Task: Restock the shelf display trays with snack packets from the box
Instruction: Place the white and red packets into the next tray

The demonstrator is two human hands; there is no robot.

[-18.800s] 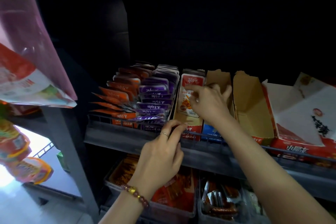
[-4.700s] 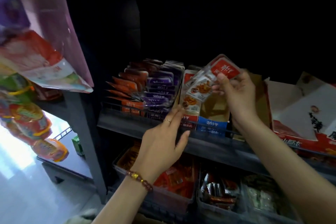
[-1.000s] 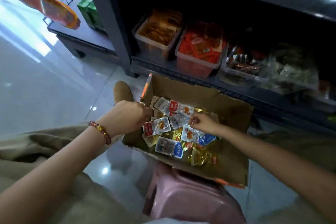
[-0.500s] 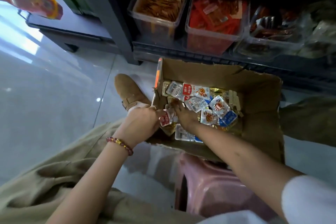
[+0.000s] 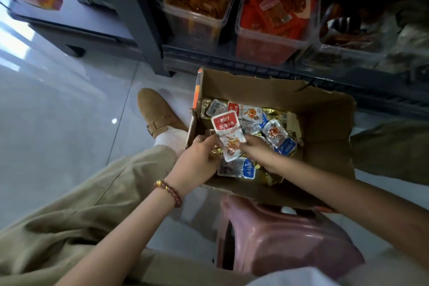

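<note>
Two hands grasp one red-white packet over the box, left side: left hand pinching its left edge, right hand its right edge.

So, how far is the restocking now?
Done: cannot tell, since the display trays are out of view. In hand: the left hand and right hand hold one red-topped packet above the box. Left: many packets lie in the box, so plenty remains to shelve.
</note>
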